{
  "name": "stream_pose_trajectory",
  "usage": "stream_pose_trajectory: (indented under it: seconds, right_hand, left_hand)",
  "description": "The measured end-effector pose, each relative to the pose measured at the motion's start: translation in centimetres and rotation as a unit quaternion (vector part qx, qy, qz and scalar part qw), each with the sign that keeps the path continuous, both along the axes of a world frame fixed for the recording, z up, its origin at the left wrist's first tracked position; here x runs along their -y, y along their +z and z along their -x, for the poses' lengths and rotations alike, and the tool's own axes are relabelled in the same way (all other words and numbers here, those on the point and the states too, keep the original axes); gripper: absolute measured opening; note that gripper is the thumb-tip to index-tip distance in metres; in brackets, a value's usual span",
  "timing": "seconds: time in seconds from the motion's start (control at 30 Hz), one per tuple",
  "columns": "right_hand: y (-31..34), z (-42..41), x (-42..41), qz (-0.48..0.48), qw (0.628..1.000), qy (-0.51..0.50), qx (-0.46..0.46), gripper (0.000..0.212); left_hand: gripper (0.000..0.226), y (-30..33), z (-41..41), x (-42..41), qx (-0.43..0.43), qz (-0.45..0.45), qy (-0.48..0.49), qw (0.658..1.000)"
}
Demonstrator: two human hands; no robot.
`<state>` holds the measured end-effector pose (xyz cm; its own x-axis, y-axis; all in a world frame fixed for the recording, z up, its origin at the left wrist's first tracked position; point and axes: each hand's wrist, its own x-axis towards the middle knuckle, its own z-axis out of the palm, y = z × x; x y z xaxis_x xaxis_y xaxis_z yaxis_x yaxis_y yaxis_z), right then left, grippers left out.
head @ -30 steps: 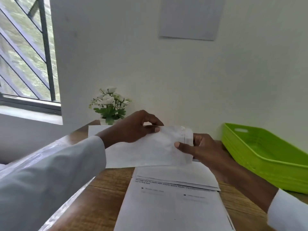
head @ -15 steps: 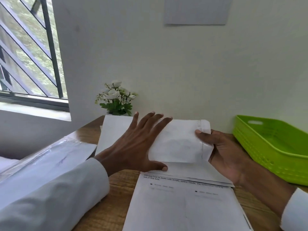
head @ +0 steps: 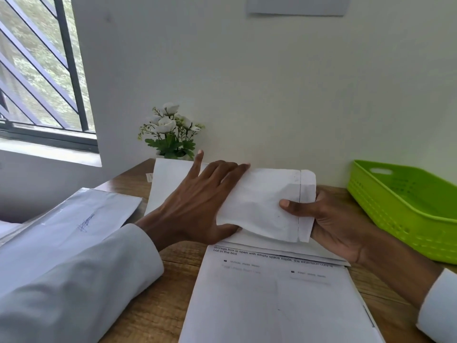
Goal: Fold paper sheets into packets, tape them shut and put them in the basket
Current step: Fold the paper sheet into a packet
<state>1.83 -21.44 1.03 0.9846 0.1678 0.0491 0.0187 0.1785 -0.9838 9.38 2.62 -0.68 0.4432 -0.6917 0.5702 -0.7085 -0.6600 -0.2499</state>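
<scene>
I judged the folded packet light and floppy; my left hand lay flat on it, released, while my right hand pinched its flap edge.

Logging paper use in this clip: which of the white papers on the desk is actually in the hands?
The small folded white paper packet, gripped by the right hand; the left hand presses it flat.

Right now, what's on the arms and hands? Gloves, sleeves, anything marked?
Both hands are bare: no gloves, rings or watch visible on the left hand or right hand. Each arm wears a long white sleeve, plain and unmarked, ending at the wrist: left sleeve, right sleeve.
</scene>
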Motion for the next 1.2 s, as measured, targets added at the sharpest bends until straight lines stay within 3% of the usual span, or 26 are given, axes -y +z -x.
stream_pose_trajectory:
  seconds: [0.37,0.47,0.5,0.57,0.6,0.67,0.73,0.83,0.97,1.2]
  right_hand:
    - [0.8,-0.6,2.6,0.01,0.997,-0.053,0.062,0.024]
    - [-0.3,-0.8,3.2,0.111,0.988,-0.079,0.069,0.021]
    - [-0.7,-1.0,3.4,0.204,0.969,-0.102,0.096,0.019]
    - [-1.2,-1.1,3.4,0.425,0.878,-0.127,0.179,0.016]
    - [-1.4,-1.0,3.1,0.504,0.833,-0.104,0.202,0.026]
    - [-1.6,-0.7,2.5,0.598,0.781,-0.045,0.174,0.062]
    - [-1.8,-0.6,2.1,0.635,0.756,-0.025,0.153,0.082]
    - [-1.3,-0.5,1.8,0.634,0.761,-0.015,0.137,0.085]
    - [-1.1,-0.7,2.0,0.582,0.805,-0.007,0.117,0.075]
    - [0.4,-1.0,3.7,0.437,0.885,-0.118,0.111,0.016]
  left_hand:
    - [0.112,0.3,-1.3,-1.6,0.012,0.029,0.035,0.999]
    - [0.108,0.1,-1.4,-2.0,-0.005,0.044,0.032,0.999]
    - [0.107,0.1,-1.5,-2.1,-0.011,0.046,0.03,0.998]
    - [0.105,-0.1,-1.6,-2.2,-0.021,0.05,0.025,0.998]
    - [0.105,-0.1,-1.7,-2.2,-0.025,0.051,0.021,0.998]
    - [0.104,-0.2,-1.7,-2.2,-0.037,0.056,0.011,0.998]
    - [0.104,-0.2,-1.6,-2.1,-0.046,0.064,0.001,0.997]
    - [0.103,-0.2,-1.5,-2.0,-0.052,0.076,-0.009,0.996]
    - [0.103,-0.2,-1.5,-1.9,-0.073,0.085,-0.025,0.993]
    - [0.104,0.0,-1.2,-1.6,-0.051,0.096,-0.039,0.993]
